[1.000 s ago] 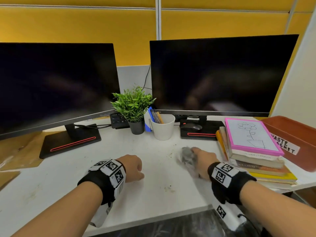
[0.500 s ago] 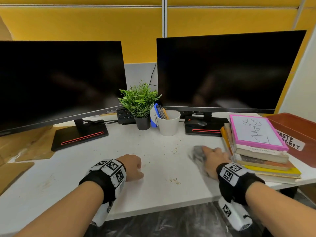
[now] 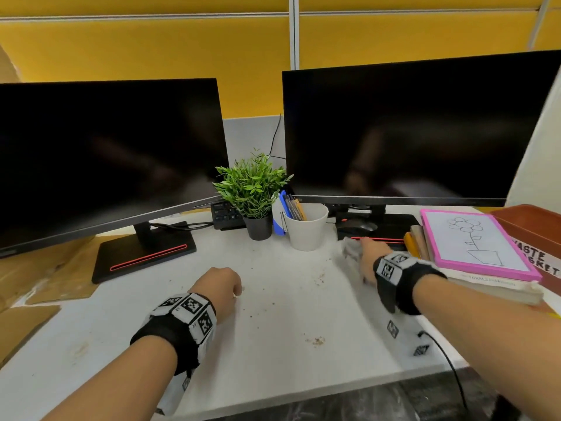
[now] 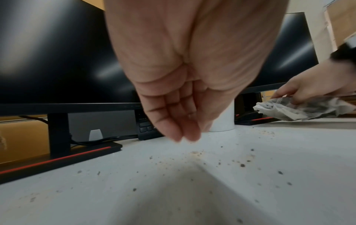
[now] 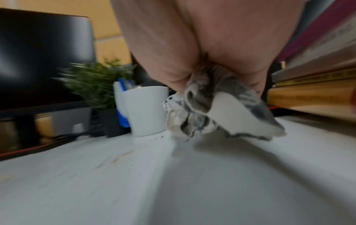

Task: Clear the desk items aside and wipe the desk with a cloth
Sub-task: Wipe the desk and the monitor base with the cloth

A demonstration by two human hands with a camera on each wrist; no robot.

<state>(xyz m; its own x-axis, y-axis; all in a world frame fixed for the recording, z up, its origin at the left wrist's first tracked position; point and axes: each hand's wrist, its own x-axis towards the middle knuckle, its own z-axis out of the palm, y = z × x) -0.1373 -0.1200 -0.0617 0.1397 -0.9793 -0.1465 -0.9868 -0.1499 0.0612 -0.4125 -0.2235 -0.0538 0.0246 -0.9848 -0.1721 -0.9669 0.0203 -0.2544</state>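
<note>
A: Right hand (image 3: 365, 256), position?
B: Far right of the table (image 3: 273, 344), just in front of the right monitor's base (image 3: 379, 229) and just beside the book stack (image 3: 485, 284). Its grip was clamped on the cloth (image 3: 349, 249).

A: Cloth relative to the grip?
B: Bunched under the palm and fingers. Right wrist view showed it crumpled, grey and white, hanging out below the hand, with its lower folds at the table surface. Left wrist view showed the fingers (image 4: 289, 92) laid over its top, cloth spilling toward the white cup (image 3: 306, 227).

A: Left hand (image 3: 220, 288)?
B: Near the middle of the table, well apart from the cloth. Fingers curled loosely inward, holding nothing; fingertips just above or at the surface, could not tell which.

A: Surface?
B: Brown crumbs (image 3: 315, 340) scattered between the two hands. Potted plant (image 3: 253, 189) stood beside the cup, between the monitors.
</note>
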